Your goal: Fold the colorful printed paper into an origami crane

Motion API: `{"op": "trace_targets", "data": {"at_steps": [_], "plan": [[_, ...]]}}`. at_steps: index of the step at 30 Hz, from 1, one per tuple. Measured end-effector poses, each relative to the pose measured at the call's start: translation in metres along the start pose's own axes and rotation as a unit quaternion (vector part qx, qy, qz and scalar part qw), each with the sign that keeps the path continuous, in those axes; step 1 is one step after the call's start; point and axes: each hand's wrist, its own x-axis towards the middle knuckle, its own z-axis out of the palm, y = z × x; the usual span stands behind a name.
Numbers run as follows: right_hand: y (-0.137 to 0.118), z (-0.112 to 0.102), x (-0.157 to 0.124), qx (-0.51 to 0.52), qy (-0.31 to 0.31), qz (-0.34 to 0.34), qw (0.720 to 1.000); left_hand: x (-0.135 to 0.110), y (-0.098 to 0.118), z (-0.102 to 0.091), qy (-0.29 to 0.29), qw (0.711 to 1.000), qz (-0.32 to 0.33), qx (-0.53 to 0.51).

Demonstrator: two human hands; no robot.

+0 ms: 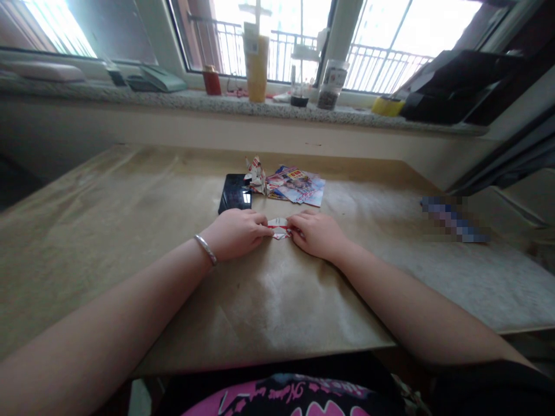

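Observation:
A small folded paper [279,230], white with red bands, lies on the table between my two hands. My left hand [238,232], with a silver bangle at the wrist, pinches the paper's left end. At its right end, the fingers of my right hand [318,234] are closed on the paper. Both hands rest low on the tabletop. Just beyond my left hand lies a black phone or tablet [234,193] with a shiny screen. Behind the paper are folded paper pieces [257,176] and a fanned stack of printed sheets [299,186]. My fingertips hide the paper's ends.
A brown covered table [182,277] spreads around my arms. To the right lies a blurred blue-purple item [453,219]. On the stone windowsill [165,104] stand a red-capped jar [211,80], a tall yellow container [257,69], a clear jar [333,84] and a black object [455,86].

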Motion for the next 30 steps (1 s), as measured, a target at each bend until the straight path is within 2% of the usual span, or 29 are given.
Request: {"op": "trace_targets", "data": {"at_steps": [4,8,12,18,22,30], "plan": [[-0.001,0.000,-0.001,0.013,0.019,0.003,1.000,0.001,-0.006,0.002,0.012,1.000,-0.008,-0.009],[0.004,0.005,0.000,0.064,0.027,-0.070,0.995,0.001,-0.011,0.003,0.019,0.999,-0.025,-0.019],[0.007,0.009,0.002,0.089,0.036,-0.129,0.987,0.002,-0.007,0.005,0.013,0.999,-0.042,-0.026],[0.006,0.011,0.001,0.076,0.065,-0.099,0.990,0.005,0.003,0.008,0.039,0.993,-0.033,-0.107],[0.007,0.008,0.000,0.075,0.066,-0.095,0.991,0.007,0.006,0.004,0.031,0.981,-0.039,-0.185],[0.007,0.010,0.004,0.084,0.059,-0.085,0.991,0.008,0.021,-0.006,-0.015,0.985,-0.079,-0.152]]}}
